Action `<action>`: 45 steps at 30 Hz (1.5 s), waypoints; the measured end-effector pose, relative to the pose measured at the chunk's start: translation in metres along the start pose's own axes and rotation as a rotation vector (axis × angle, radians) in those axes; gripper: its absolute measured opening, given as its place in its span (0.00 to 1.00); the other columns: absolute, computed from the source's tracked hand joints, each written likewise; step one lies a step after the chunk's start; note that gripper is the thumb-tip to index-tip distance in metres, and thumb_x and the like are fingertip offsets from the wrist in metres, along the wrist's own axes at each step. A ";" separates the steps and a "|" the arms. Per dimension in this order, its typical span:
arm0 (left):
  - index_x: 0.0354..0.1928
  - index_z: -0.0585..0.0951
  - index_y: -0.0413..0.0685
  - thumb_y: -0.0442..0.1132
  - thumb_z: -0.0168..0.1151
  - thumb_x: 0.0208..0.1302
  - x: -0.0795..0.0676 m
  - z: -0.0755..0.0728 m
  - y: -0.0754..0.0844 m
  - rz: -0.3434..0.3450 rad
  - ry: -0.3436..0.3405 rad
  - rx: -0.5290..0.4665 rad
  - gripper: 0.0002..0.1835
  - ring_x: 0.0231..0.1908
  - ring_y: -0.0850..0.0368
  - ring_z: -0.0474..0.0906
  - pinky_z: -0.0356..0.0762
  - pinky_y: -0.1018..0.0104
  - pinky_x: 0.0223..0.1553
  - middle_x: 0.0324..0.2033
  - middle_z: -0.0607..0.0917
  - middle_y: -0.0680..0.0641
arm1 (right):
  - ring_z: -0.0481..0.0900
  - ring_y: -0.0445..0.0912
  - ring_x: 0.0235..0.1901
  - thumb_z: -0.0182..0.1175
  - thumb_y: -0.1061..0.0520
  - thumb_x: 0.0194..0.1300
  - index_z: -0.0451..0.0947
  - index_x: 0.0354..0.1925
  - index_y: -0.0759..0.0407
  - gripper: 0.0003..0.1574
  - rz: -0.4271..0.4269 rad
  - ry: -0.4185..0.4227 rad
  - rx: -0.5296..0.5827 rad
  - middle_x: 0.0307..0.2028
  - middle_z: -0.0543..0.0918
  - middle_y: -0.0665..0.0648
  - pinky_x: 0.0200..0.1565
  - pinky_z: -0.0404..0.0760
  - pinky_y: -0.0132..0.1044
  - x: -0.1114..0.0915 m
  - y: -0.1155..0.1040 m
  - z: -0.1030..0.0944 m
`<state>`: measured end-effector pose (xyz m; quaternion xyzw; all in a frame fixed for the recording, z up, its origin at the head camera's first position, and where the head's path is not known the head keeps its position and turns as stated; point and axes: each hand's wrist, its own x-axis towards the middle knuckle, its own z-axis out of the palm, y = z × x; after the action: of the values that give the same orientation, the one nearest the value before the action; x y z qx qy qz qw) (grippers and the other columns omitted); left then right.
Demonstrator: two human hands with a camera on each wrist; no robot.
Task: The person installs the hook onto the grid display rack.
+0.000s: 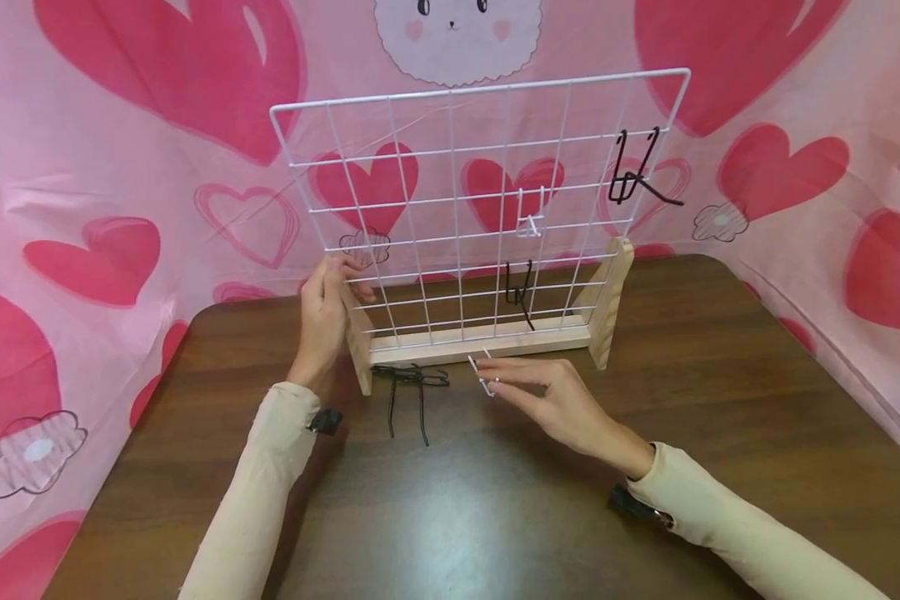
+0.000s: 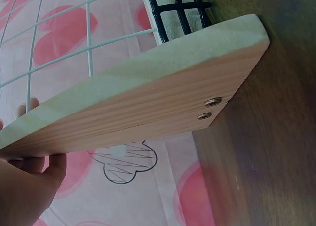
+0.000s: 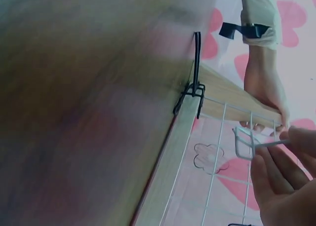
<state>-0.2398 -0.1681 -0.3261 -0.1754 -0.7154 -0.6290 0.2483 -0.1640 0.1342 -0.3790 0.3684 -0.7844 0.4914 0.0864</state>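
Observation:
A white wire grid panel (image 1: 480,88) stands in a wooden base with side pieces. My left hand (image 1: 322,312) grips the left wooden side piece (image 2: 148,107) near its upper end, with fingertips showing behind the grid in the left wrist view. In front of the base's lower bar, my right hand (image 1: 562,404) pinches a small white wire hook (image 3: 254,149) between thumb and fingers. That hook is apart from the grid in the head view. Several black wire hooks (image 1: 422,408) lie by the base's left foot, their prongs pointing toward me.
On the grid hang a black hook (image 1: 621,171) at upper right, a white hook (image 1: 528,227) near the middle and another black hook (image 1: 520,292) lower down. Brown wooden table (image 1: 450,517) below; a pink heart-print cloth (image 1: 105,142) hangs behind and at both sides.

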 end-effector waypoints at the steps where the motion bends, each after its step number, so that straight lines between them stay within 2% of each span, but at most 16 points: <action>1: 0.43 0.76 0.26 0.39 0.37 0.81 0.000 0.000 -0.001 0.003 -0.002 0.000 0.21 0.30 0.27 0.78 0.83 0.54 0.36 0.28 0.78 0.20 | 0.80 0.45 0.58 0.64 0.62 0.67 0.86 0.52 0.55 0.16 -0.017 0.017 0.001 0.55 0.84 0.51 0.61 0.76 0.32 0.001 -0.001 0.001; 5: 0.43 0.78 0.33 0.40 0.37 0.81 0.003 -0.003 -0.014 0.002 0.005 -0.012 0.21 0.29 0.31 0.80 0.84 0.55 0.35 0.28 0.79 0.22 | 0.82 0.47 0.56 0.65 0.64 0.65 0.85 0.51 0.59 0.16 -0.074 0.073 -0.010 0.52 0.86 0.53 0.59 0.78 0.33 0.005 -0.004 0.005; 9: 0.44 0.77 0.30 0.43 0.38 0.81 0.004 -0.004 -0.026 -0.010 0.016 -0.036 0.22 0.28 0.38 0.82 0.85 0.58 0.35 0.27 0.80 0.25 | 0.83 0.45 0.54 0.66 0.63 0.65 0.85 0.52 0.60 0.16 -0.101 0.111 -0.034 0.50 0.87 0.51 0.58 0.79 0.34 0.010 -0.006 0.009; 14: 0.46 0.76 0.27 0.47 0.40 0.81 0.004 -0.003 -0.027 -0.010 0.024 -0.047 0.25 0.27 0.41 0.82 0.85 0.57 0.34 0.28 0.80 0.27 | 0.83 0.44 0.53 0.65 0.63 0.66 0.85 0.52 0.58 0.16 -0.137 0.120 -0.058 0.51 0.86 0.52 0.58 0.79 0.36 0.018 -0.009 0.012; 22: 0.44 0.79 0.37 0.44 0.38 0.81 0.005 -0.002 -0.029 -0.006 0.025 -0.012 0.21 0.30 0.34 0.81 0.83 0.56 0.38 0.30 0.81 0.26 | 0.84 0.44 0.53 0.66 0.65 0.64 0.86 0.51 0.58 0.16 -0.204 0.148 -0.063 0.50 0.87 0.54 0.57 0.80 0.36 0.035 -0.012 0.015; 27: 0.44 0.80 0.41 0.46 0.39 0.81 0.005 -0.003 -0.029 0.026 0.024 -0.025 0.21 0.29 0.41 0.83 0.85 0.59 0.38 0.31 0.83 0.33 | 0.84 0.44 0.52 0.66 0.64 0.65 0.86 0.50 0.59 0.15 -0.217 0.172 -0.064 0.50 0.87 0.55 0.56 0.81 0.35 0.046 -0.013 0.017; 29: 0.47 0.81 0.39 0.44 0.38 0.81 0.004 -0.002 -0.025 0.026 0.013 -0.056 0.22 0.31 0.36 0.83 0.85 0.53 0.40 0.34 0.83 0.31 | 0.84 0.43 0.52 0.66 0.64 0.65 0.86 0.50 0.59 0.15 -0.219 0.183 -0.063 0.50 0.87 0.55 0.55 0.82 0.35 0.049 -0.013 0.019; 31: 0.51 0.81 0.38 0.44 0.38 0.82 0.004 -0.002 -0.023 0.020 0.000 -0.081 0.22 0.33 0.32 0.83 0.84 0.48 0.43 0.36 0.85 0.35 | 0.84 0.43 0.52 0.66 0.64 0.65 0.86 0.50 0.59 0.14 -0.225 0.195 -0.064 0.50 0.87 0.55 0.54 0.82 0.35 0.051 -0.013 0.020; 34: 0.55 0.79 0.35 0.44 0.37 0.82 0.004 -0.003 -0.022 0.007 -0.010 -0.087 0.23 0.37 0.30 0.83 0.82 0.44 0.47 0.36 0.87 0.40 | 0.84 0.44 0.52 0.66 0.65 0.64 0.87 0.49 0.61 0.13 -0.237 0.221 -0.055 0.50 0.87 0.56 0.54 0.82 0.35 0.056 -0.015 0.023; 36: 0.56 0.80 0.36 0.46 0.39 0.81 0.005 -0.004 -0.026 0.009 -0.009 -0.083 0.24 0.37 0.36 0.85 0.83 0.49 0.47 0.35 0.88 0.49 | 0.84 0.46 0.52 0.67 0.66 0.63 0.87 0.48 0.62 0.13 -0.249 0.238 -0.046 0.50 0.87 0.57 0.55 0.81 0.36 0.060 -0.016 0.024; 37: 0.56 0.79 0.36 0.46 0.39 0.81 0.005 -0.004 -0.026 0.012 -0.010 -0.085 0.24 0.37 0.37 0.85 0.83 0.51 0.47 0.35 0.88 0.50 | 0.84 0.47 0.52 0.67 0.67 0.62 0.87 0.47 0.62 0.13 -0.256 0.246 -0.043 0.49 0.87 0.58 0.56 0.81 0.36 0.063 -0.017 0.024; 39: 0.57 0.79 0.34 0.47 0.39 0.81 0.005 -0.005 -0.027 0.019 -0.012 -0.089 0.25 0.37 0.40 0.86 0.84 0.53 0.46 0.35 0.88 0.49 | 0.84 0.49 0.52 0.68 0.68 0.61 0.87 0.46 0.63 0.14 -0.267 0.262 -0.038 0.49 0.87 0.59 0.56 0.81 0.37 0.067 -0.019 0.025; 45: 0.56 0.79 0.34 0.46 0.40 0.81 0.005 -0.007 -0.027 0.022 -0.013 -0.096 0.24 0.38 0.50 0.88 0.84 0.57 0.47 0.38 0.87 0.37 | 0.84 0.49 0.52 0.68 0.68 0.61 0.87 0.46 0.64 0.13 -0.273 0.302 -0.045 0.49 0.87 0.59 0.57 0.81 0.37 0.078 -0.022 0.028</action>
<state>-0.2584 -0.1793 -0.3440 -0.1990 -0.6843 -0.6586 0.2418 -0.1986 0.0677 -0.3389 0.3914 -0.7163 0.5071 0.2768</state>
